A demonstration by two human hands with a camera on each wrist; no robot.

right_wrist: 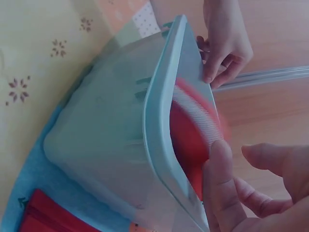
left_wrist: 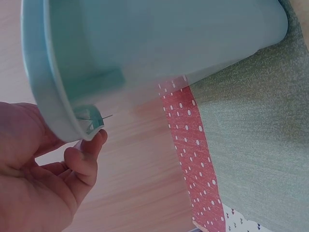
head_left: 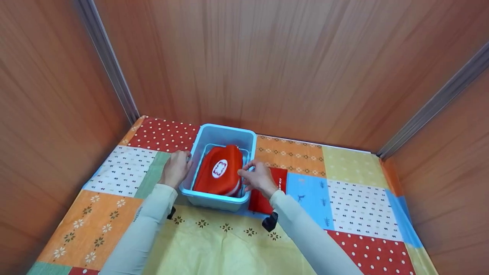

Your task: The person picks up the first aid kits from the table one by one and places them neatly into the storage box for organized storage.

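The pouch (head_left: 218,171) lies lengthwise in the bin (head_left: 214,203), nearer the right hand (head_left: 260,177), thumb parted, gripping nothing, perhaps touching its edge; the left hand (head_left: 175,168) holds the bin's rim.

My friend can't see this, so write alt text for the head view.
A red pouch sits inside a light-blue bin, a person's left hand gripping its rim and right hand at the pouch's edge. A red packet lies beside the bin on patchwork cloth.

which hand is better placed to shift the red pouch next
Probably the right hand: it is at the edge of the red pouch, while the left hand grips the left rim of the blue bin.
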